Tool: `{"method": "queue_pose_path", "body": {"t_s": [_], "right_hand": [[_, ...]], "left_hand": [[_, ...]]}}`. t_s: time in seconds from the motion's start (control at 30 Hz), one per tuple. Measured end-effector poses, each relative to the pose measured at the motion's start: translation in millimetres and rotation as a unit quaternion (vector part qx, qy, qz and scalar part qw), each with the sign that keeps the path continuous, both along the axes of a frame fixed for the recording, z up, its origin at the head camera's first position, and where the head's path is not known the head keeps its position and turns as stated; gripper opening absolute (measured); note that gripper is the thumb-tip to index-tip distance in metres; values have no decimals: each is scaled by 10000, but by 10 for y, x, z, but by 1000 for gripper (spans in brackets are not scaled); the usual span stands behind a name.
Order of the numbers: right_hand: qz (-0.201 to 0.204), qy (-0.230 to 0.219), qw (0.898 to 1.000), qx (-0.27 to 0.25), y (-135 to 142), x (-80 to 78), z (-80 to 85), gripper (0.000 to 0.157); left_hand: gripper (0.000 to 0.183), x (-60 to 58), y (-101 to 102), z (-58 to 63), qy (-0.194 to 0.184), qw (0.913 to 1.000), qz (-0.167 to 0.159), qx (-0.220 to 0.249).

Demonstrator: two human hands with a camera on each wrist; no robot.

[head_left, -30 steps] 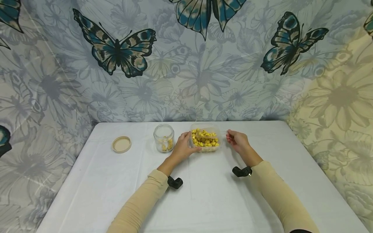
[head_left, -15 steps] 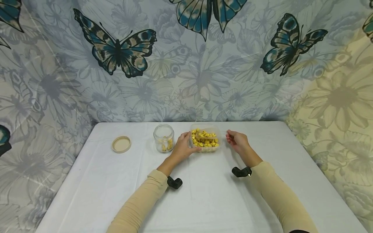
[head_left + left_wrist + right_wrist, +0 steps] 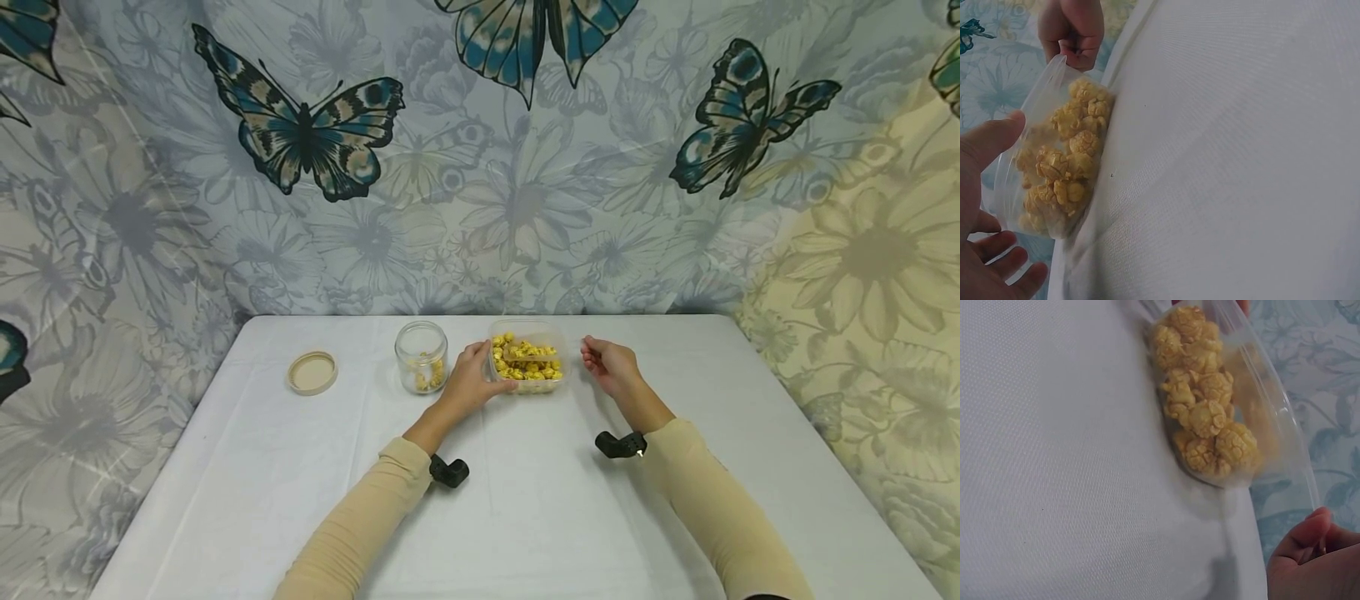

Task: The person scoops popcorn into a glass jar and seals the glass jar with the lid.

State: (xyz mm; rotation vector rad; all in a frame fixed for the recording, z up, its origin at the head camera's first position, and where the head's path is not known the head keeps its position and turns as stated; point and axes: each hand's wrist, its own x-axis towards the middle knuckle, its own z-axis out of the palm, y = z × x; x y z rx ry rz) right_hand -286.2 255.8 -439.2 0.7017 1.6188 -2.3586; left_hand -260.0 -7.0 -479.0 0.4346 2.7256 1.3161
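Observation:
A clear plastic tub (image 3: 531, 387) of yellow popcorn (image 3: 525, 372) sits near the far edge of the table, with a thin tan strip (image 3: 534, 358) lying across the popcorn. My left hand (image 3: 471, 377) holds the tub's left end, thumb (image 3: 1000, 137) along the near side and the other fingers around the left. At the opposite end, my right hand (image 3: 611, 364) has curled fingers, and in the right wrist view its thumb and finger (image 3: 1313, 531) pinch the tub's rim. Left of the tub stands an uncovered glass jar (image 3: 422, 354) with a little popcorn at the bottom.
A round beige lid (image 3: 312, 372) lies on the white-covered table (image 3: 517, 500), left of the jar. Patterned cloth with butterflies (image 3: 303, 137) hangs behind and along both sides. Black wrist cameras (image 3: 450, 472) sit on both forearms.

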Motion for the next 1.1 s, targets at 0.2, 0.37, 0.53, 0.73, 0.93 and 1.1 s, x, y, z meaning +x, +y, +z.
{"method": "queue_pose_path", "body": {"t_s": [0.2,0.37,0.53,0.73,0.93,1.1], "right_hand": [[-12,13,10000,-59,12,18,2,10],[-15,28,10000,-85,11,21,7,9],[-24,44,9999,-117,5,16,21,10],[-36,33,9999,-136,-5,13,40,9],[-14,118,9996,-245,-10,26,76,22],[42,187,9991,-390,-16,30,115,24]], "left_hand": [[98,4,1,1,23,10000,7,-11],[99,3,3,-1,63,10000,24,-40],[99,1,4,11,78,9999,50,-65],[99,-3,1,25,-11,9999,66,-85],[99,-9,-1,40,-92,9998,56,-162],[99,-13,-3,65,-137,9996,98,-244]]}}
